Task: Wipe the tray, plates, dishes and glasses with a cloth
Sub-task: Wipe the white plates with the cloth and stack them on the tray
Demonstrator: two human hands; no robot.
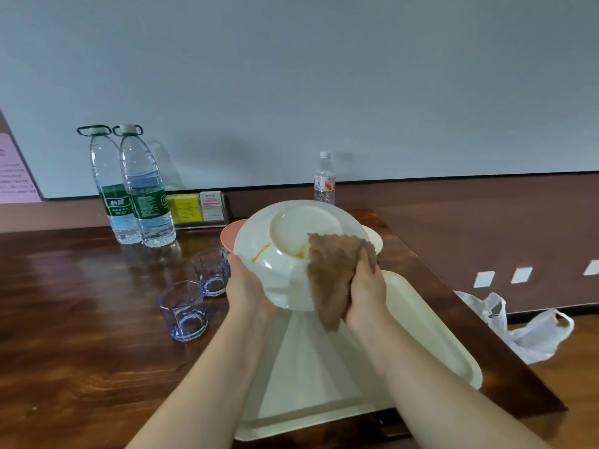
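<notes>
Your left hand point(247, 288) grips the white plate point(291, 251) by its lower-left rim, tilted above the tray point(431, 322). Your right hand point(364, 291) holds the brown cloth point(330, 273) against its right side; the yellow smears point(261, 252) lie left of it, so wipe leftward.

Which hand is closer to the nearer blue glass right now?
Left. The left hand holds the plate's left edge, just right of the near blue glass. The right hand grips the brown cloth on the plate's far side, farther away.
</notes>
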